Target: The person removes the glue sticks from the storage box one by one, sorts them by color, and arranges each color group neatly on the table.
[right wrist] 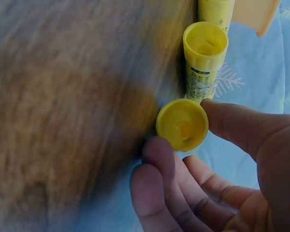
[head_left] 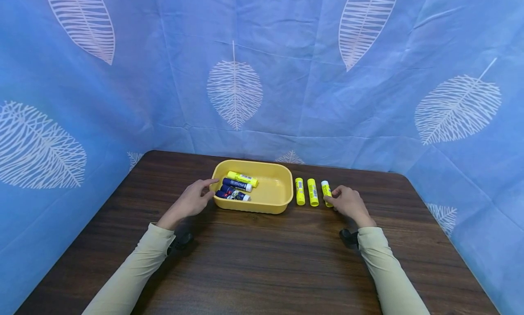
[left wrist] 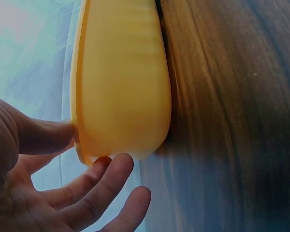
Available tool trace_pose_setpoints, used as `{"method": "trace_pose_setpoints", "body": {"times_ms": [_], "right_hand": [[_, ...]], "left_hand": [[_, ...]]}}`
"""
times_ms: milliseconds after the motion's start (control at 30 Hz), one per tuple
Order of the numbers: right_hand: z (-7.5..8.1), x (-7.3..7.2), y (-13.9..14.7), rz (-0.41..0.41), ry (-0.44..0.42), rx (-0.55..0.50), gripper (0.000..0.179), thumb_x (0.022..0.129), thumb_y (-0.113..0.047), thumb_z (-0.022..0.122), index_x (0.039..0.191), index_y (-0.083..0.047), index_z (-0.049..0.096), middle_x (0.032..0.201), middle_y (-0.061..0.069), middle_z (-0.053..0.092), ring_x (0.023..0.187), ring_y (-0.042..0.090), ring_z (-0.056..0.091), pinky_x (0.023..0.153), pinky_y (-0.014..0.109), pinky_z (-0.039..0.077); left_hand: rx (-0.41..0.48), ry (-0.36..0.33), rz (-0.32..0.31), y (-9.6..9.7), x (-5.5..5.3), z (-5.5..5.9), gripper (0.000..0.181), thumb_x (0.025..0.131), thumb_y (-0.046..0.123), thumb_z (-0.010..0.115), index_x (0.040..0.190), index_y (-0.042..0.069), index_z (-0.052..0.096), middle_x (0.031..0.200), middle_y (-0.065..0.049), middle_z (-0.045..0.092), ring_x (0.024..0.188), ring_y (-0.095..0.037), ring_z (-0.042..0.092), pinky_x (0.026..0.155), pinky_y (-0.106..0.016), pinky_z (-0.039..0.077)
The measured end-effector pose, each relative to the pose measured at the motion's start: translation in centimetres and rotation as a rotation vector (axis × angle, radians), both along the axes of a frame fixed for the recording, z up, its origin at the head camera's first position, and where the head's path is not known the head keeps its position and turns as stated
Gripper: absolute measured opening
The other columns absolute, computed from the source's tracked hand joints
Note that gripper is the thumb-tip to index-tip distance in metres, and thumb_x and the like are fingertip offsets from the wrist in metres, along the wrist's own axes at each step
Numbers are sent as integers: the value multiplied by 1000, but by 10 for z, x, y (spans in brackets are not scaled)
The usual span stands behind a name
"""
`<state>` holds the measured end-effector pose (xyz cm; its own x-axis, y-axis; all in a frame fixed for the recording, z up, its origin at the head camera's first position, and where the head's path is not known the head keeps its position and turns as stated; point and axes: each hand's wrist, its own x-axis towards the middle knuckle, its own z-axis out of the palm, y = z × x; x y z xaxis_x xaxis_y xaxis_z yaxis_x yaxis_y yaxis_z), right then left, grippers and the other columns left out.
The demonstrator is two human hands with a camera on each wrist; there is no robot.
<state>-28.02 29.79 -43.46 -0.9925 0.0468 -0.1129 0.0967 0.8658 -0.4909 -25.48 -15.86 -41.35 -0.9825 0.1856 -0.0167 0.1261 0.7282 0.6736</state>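
Observation:
My right hand [head_left: 349, 202] pinches a yellow glue stick [head_left: 326, 191] with a white cap, lying at the right end of a short row. Seen from its yellow base [right wrist: 182, 126] in the right wrist view, the stick sits between thumb and fingers. Two more yellow glue sticks, a middle one [head_left: 313, 192] and a left one [head_left: 300, 191], lie parallel beside it. At the left end of a yellow tray [head_left: 270, 207], my left hand [head_left: 192, 200] touches the rim, fingers relaxed and spread. Inside the tray lie a yellow glue stick [head_left: 241, 177] and dark blue ones [head_left: 236, 184].
The tray and sticks rest on a dark wooden table [head_left: 262, 260], near its far edge. A blue cloth [head_left: 278, 87] with white leaf prints hangs behind and at the sides. A black band [head_left: 349, 237] is on the right wrist.

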Motion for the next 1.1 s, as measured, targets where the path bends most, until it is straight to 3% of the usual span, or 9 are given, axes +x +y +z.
{"method": "trace_pose_setpoints", "body": {"times_ms": [667, 1100], "right_hand": [[5, 5, -2, 21, -2, -3, 49, 102, -39, 62, 121, 6, 59, 79, 10, 69, 68, 19, 61, 66, 38, 49], [4, 4, -1, 16, -20, -14, 47, 102, -37, 60, 123, 5, 58, 82, 9, 68, 69, 20, 60, 65, 33, 47]], "left_hand": [[-16, 19, -9, 0, 1, 1, 47, 105, 11, 55, 152, 8, 48, 138, -25, 55, 113, -35, 58, 97, -54, 53], [-6, 7, 8, 0, -2, -3, 47, 105, 11, 55, 152, 9, 48, 142, -24, 53, 118, -37, 57, 100, -56, 51]]}}
